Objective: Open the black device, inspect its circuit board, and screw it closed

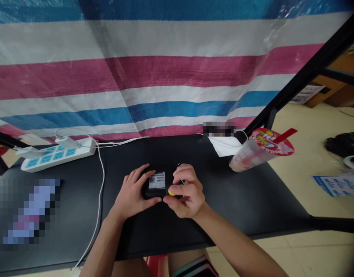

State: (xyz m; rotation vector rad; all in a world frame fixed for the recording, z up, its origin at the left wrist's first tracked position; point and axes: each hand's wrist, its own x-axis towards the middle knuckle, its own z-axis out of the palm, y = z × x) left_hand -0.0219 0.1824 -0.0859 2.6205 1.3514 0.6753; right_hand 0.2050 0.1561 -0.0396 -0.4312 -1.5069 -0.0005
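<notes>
A small black box-like device with a white printed label lies on the black table, near its middle. My left hand wraps round its left side, fingers along the far edge and thumb at the near edge. Just right of the device, my right hand is closed in a pinch on a small round yellow piece. Part of a thin dark item shows between the right fingers, but its shape is mostly hidden.
On the table's left are a white power strip with plugs, a white cable and a blurred-out flat item. A cup with a red straw and white paper stand at the back right. Striped sheeting hangs behind.
</notes>
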